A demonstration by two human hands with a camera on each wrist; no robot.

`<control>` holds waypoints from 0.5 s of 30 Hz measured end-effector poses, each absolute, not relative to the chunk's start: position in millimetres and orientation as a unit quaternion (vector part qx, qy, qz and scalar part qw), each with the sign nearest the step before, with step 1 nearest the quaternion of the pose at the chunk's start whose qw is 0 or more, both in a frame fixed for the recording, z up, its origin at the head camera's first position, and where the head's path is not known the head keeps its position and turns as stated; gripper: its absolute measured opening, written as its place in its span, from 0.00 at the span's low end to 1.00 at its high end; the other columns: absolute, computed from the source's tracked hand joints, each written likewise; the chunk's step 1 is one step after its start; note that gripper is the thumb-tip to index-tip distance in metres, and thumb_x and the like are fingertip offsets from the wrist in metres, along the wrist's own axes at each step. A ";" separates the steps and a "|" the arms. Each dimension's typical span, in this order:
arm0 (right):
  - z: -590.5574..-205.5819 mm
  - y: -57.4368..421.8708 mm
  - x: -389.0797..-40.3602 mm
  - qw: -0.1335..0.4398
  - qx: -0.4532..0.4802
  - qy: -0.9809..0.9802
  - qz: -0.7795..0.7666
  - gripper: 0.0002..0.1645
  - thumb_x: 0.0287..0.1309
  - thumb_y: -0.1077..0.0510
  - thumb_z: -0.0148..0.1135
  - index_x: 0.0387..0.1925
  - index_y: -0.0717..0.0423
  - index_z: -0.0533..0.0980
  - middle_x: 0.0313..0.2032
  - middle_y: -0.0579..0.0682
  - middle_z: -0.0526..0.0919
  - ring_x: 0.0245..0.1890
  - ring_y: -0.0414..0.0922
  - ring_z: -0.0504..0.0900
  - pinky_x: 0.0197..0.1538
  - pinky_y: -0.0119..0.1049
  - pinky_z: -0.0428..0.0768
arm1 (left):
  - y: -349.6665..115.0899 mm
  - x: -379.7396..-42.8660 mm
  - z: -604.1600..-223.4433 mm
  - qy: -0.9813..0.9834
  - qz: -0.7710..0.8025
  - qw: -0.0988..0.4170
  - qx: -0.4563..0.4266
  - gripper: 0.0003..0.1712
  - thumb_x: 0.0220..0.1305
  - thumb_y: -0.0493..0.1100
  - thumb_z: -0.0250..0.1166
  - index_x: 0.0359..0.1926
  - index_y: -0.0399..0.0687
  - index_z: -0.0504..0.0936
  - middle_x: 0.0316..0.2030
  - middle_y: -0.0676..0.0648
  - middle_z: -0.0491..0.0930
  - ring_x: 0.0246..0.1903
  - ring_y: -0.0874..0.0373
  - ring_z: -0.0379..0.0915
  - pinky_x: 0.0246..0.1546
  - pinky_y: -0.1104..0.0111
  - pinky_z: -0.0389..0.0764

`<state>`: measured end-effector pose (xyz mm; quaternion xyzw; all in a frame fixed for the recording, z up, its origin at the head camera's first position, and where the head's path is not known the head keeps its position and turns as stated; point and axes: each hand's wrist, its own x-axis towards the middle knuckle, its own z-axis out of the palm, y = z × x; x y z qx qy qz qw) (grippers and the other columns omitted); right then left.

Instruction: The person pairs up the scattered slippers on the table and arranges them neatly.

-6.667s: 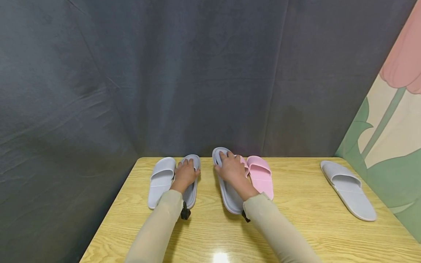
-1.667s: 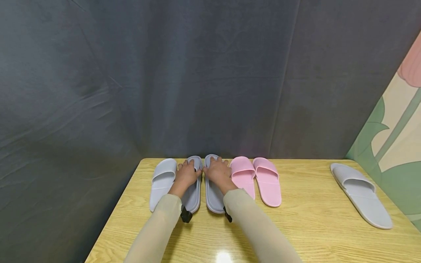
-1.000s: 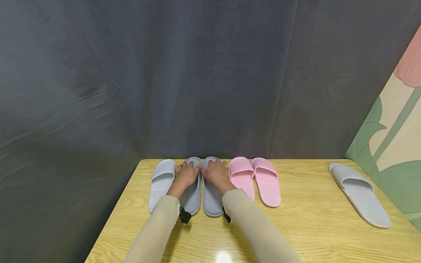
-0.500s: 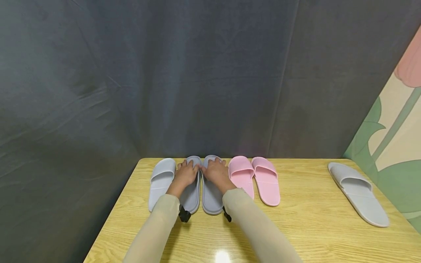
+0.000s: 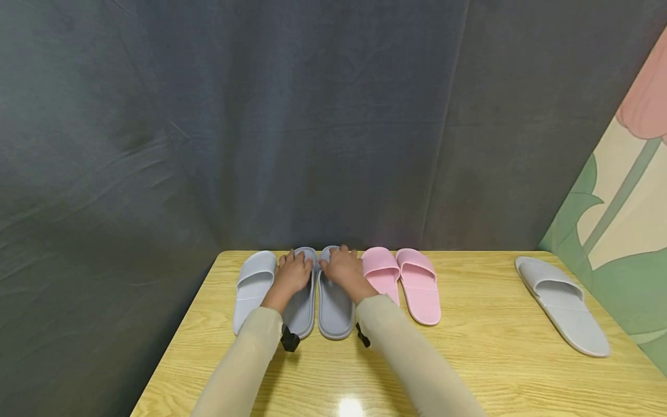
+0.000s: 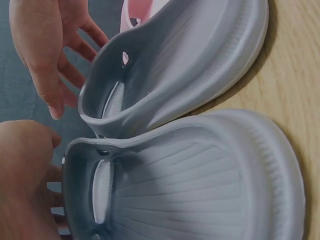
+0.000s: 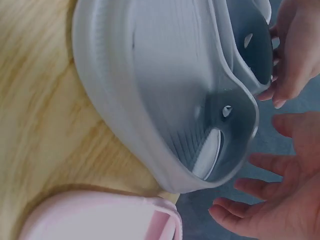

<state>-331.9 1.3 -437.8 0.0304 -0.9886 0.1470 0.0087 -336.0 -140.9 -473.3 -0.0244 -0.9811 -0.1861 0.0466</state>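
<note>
The left middle slipper and the right middle slipper were a cool grey, their footbeds patterned with fine lines. The pink slippers showed one even shade. The leftmost slipper, seen small, was pale grey, perhaps tinged lilac; the rightmost slipper was light grey. The counter was honey yellow streaked with wood grain, the curtain dark slate, the sleeves cream; the cream wall bore green leaves and a pink flower.
</note>
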 end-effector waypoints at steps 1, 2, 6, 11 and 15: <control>-437.0 1.8 -332.0 0.010 0.030 -0.989 0.146 0.31 0.60 0.37 0.51 0.58 0.50 0.73 0.53 0.57 0.74 0.54 0.60 0.71 0.49 0.56 0.72 | -140.8 -336.3 -472.7 -0.981 -0.188 0.046 -0.023 0.30 0.71 0.56 0.40 0.65 0.43 0.66 0.67 0.36 0.58 0.65 0.37 0.52 0.58 0.41 0.58; -436.2 2.3 -332.0 0.011 0.031 -0.989 0.145 0.31 0.60 0.37 0.51 0.58 0.50 0.73 0.52 0.57 0.74 0.53 0.59 0.71 0.49 0.56 0.72 | -140.7 -336.4 -471.8 -0.980 -0.192 0.045 -0.022 0.31 0.71 0.57 0.40 0.65 0.43 0.66 0.67 0.36 0.57 0.65 0.37 0.51 0.59 0.41 0.57; -433.3 5.3 -331.9 0.013 0.035 -0.988 0.147 0.31 0.60 0.37 0.51 0.58 0.50 0.72 0.53 0.57 0.74 0.53 0.59 0.71 0.50 0.55 0.71 | -139.3 -337.3 -468.5 -0.978 -0.202 0.042 -0.018 0.32 0.70 0.60 0.41 0.66 0.46 0.66 0.69 0.38 0.55 0.67 0.39 0.48 0.61 0.42 0.54; -429.2 10.0 -330.4 0.017 0.040 -0.989 0.143 0.32 0.60 0.37 0.52 0.59 0.50 0.71 0.54 0.56 0.73 0.53 0.58 0.71 0.51 0.55 0.71 | -137.7 -336.3 -464.4 -0.978 -0.201 0.049 -0.024 0.33 0.69 0.60 0.42 0.66 0.46 0.65 0.68 0.38 0.55 0.67 0.38 0.48 0.61 0.43 0.53; -425.5 15.3 -328.9 0.021 0.040 -0.989 0.143 0.32 0.59 0.37 0.52 0.59 0.50 0.71 0.55 0.56 0.73 0.54 0.59 0.70 0.51 0.55 0.71 | -138.3 -333.7 -460.7 -0.977 -0.204 0.055 -0.028 0.33 0.68 0.61 0.43 0.66 0.45 0.65 0.68 0.37 0.56 0.67 0.38 0.48 0.61 0.43 0.53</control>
